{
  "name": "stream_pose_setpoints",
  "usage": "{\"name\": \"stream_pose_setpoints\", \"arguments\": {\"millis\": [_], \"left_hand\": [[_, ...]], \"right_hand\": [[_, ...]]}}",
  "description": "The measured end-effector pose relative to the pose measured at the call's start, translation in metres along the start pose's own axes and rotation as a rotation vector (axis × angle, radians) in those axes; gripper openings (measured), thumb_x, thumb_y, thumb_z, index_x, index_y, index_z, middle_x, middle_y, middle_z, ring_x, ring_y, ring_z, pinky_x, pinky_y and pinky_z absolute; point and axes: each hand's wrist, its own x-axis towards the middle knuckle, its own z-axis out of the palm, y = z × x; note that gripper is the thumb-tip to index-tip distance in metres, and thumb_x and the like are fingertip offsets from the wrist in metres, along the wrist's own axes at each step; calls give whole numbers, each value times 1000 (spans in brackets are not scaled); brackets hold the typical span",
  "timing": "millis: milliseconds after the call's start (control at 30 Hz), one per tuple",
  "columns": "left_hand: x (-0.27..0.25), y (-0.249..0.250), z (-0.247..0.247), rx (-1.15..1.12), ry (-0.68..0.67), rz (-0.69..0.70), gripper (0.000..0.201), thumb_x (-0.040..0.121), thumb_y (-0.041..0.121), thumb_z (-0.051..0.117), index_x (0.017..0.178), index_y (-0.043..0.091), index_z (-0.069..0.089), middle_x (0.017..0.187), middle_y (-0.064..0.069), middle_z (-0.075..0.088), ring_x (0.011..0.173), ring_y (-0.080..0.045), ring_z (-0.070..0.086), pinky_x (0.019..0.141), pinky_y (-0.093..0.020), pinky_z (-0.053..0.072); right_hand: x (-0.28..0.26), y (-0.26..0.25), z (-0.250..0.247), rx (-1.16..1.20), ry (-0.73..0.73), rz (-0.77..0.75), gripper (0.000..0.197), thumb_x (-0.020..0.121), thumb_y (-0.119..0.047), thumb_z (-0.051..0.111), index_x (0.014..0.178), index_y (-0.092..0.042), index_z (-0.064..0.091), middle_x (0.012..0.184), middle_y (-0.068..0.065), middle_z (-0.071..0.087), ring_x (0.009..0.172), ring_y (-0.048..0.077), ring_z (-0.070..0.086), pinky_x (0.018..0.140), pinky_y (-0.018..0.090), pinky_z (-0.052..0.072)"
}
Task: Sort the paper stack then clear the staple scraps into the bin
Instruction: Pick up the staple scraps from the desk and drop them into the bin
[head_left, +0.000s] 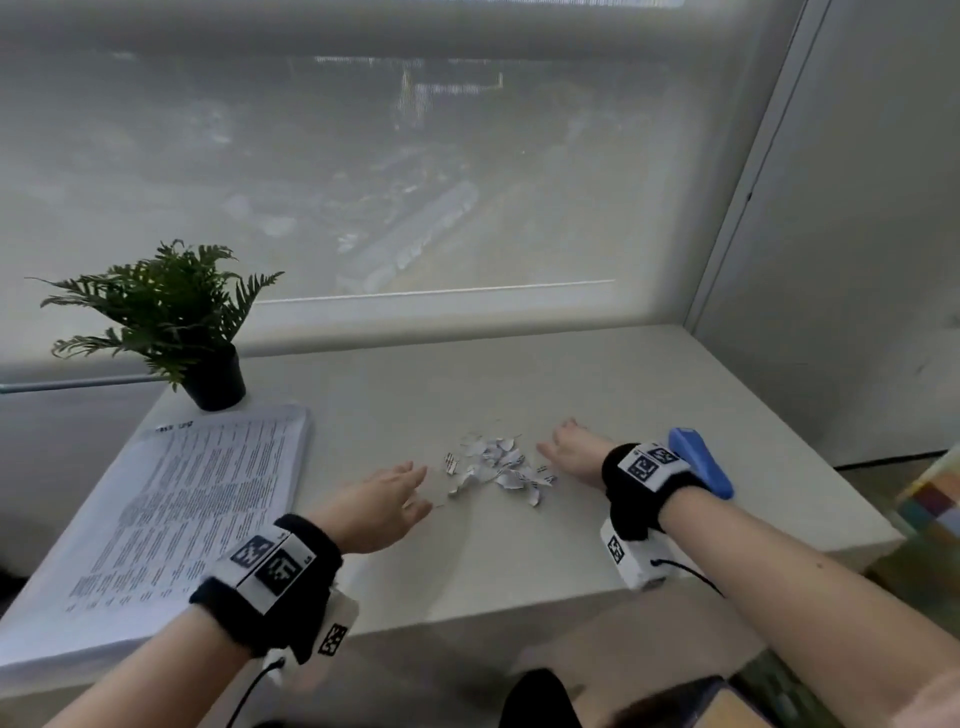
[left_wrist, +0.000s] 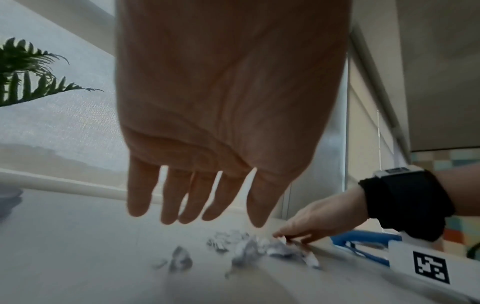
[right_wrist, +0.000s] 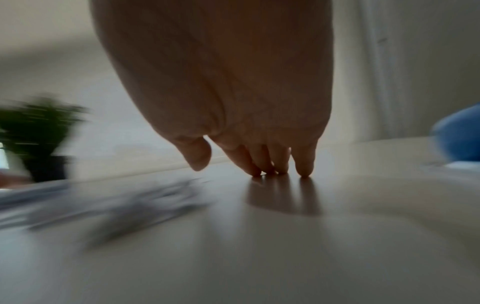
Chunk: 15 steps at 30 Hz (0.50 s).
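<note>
A heap of torn printed paper scraps (head_left: 496, 470) lies mid-table, also seen as scraps (left_wrist: 249, 253) and blurred scraps (right_wrist: 135, 203). My left hand (head_left: 400, 491) hovers just left of the heap, palm down, fingers (left_wrist: 187, 207) straight and spread, holding nothing. My right hand (head_left: 563, 447) is at the heap's right edge with straight fingertips (right_wrist: 275, 168) touching the table. A stack of printed paper (head_left: 171, 519) lies at the table's left side.
A potted fern (head_left: 176, 322) stands at the back left beside the stack. A blue stapler (head_left: 701, 462) lies right of my right wrist. The white table (head_left: 519, 379) ends at a window sill behind and a wall on the right. No bin is in view.
</note>
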Motion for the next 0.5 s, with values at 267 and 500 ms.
{"name": "stream_pose_setpoints", "arguments": {"millis": [267,500], "left_hand": [[-13,26,29,88,-227,25,76,98,49,25,150,0,-3,158,-23,-8,149,-29,-8,124,-39,3],[14,50,33,204,-134,4,82,96,56,21,149,-1,-5,160,-18,-8,150,-27,-5,122,-49,4]], "right_hand": [[-72,7,21,-49,-72,-224,54,103,-28,27,153,-14,12,163,4,4,150,12,5,118,20,2],[-115,24,51,-262,-153,-242,63,100,-46,24,154,-17,7,163,-1,-1,150,10,0,121,39,-1]]}}
